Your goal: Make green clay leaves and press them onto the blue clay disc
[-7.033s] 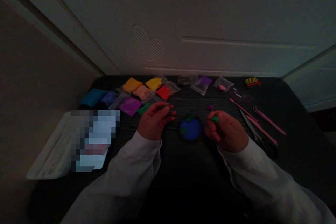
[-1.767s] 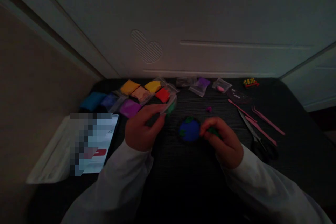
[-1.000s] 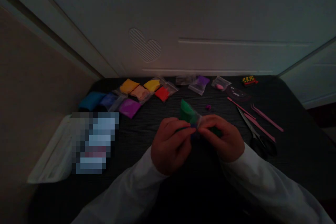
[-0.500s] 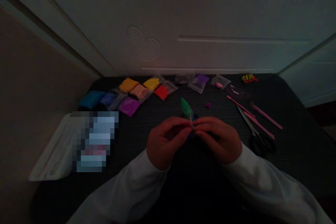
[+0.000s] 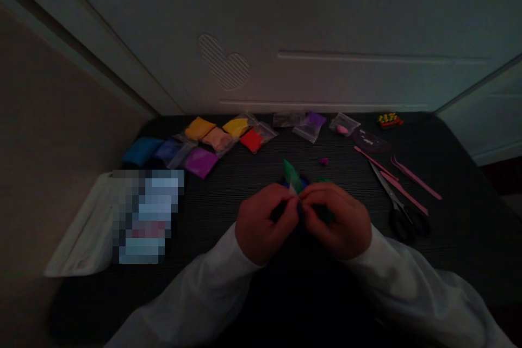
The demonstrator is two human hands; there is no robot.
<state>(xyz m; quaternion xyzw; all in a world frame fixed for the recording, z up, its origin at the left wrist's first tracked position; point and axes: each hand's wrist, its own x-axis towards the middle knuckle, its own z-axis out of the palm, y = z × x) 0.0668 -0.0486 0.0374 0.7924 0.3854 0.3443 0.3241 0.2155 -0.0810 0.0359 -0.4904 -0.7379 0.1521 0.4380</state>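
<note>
Both hands meet in front of me over the dark table, fingertips pinched close together. Between them is a small plastic bag with green clay-like stuff (image 5: 292, 172), its pale clear edge showing at the fingers. My left hand (image 5: 265, 223) is closed on one side of this edge, my right hand (image 5: 340, 217) on the other. More green shows behind my right fingers. Something dark blue (image 5: 303, 180) lies behind the bag, mostly hidden by it and the hands. A small purple lump (image 5: 324, 161) sits beyond my right hand.
Bags of coloured clay lie at the back left, among them a magenta bag (image 5: 202, 162) and a red bag (image 5: 252, 141). Scissors (image 5: 393, 196) and pink tweezers (image 5: 416, 178) lie right. A pixelated phone-like object (image 5: 153, 215) and a white tray (image 5: 84, 228) stand left.
The green bag's top has dropped and tilted between my hands, and its clear edge shows more. Green now appears behind my right fingers. The hands have drawn slightly closer together.
</note>
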